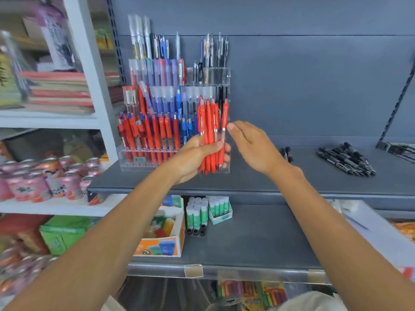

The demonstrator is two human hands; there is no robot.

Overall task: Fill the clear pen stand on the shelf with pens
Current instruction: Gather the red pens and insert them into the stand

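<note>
A clear tiered pen stand (132,162) stands on the grey shelf (258,180), its rows holding red, blue, purple and black pens. My left hand (193,157) grips a bunch of several red pens (212,131) upright in front of the stand's lower right corner. My right hand (249,142) hovers just right of the bunch with relaxed fingers, its thumb tip close to the rightmost red pen. It holds nothing.
A pile of black pens (347,159) lies on the shelf at the right, with two more dark pens (286,153) nearer the middle. Glue sticks (197,215) and a carton (164,230) sit on the shelf below. Drink cans (45,178) fill the white rack at left.
</note>
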